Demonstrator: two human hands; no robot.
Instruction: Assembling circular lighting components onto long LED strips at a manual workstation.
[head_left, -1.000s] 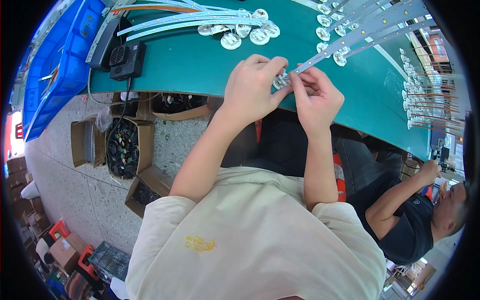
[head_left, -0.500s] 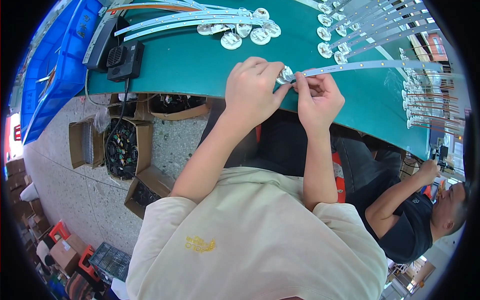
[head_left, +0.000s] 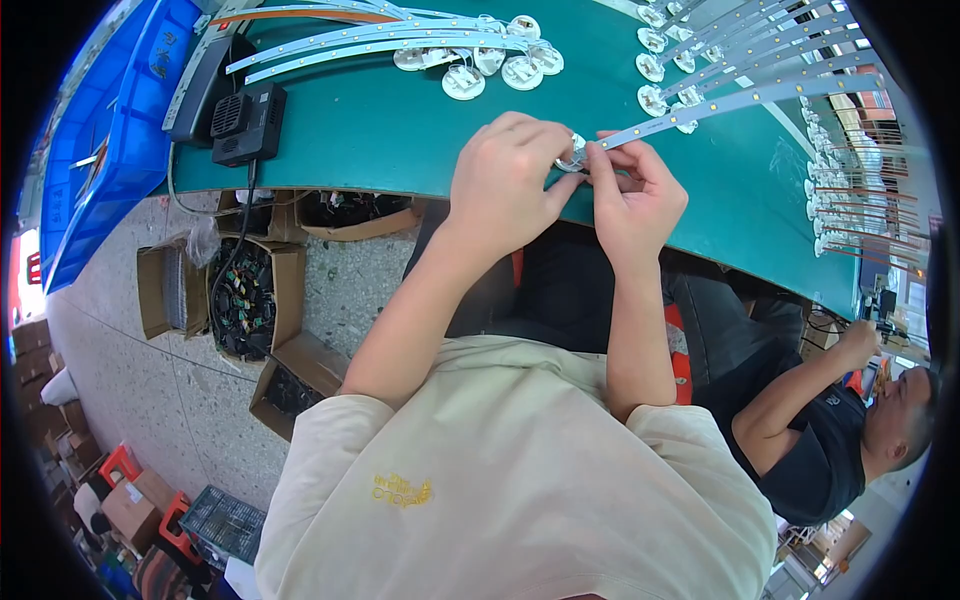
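Above the near edge of the green table (head_left: 360, 130), my two hands meet. My left hand (head_left: 508, 180) is closed on a small round white piece (head_left: 572, 153), mostly covered by the fingers. Between thumb and fingers, my right hand (head_left: 637, 195) pinches the near end of an LED strip (head_left: 730, 104). The strip slants up and away to the right, a row of small LEDs along its white face. Where strip and round piece come together, the fingertips hide the detail.
More LED strips with round white ends (head_left: 463, 82) lie at the back left, others (head_left: 652, 99) at the back right. A black power adapter (head_left: 247, 123) and a blue bin (head_left: 130, 120) are at left. Cardboard boxes (head_left: 285, 290) stand below. A co-worker (head_left: 810, 440) sits at right.
The LED strip's far end has swung up and away from me, so it now slants more steeply. Both hands stay nearly in place, with the right fingers shifted slightly.
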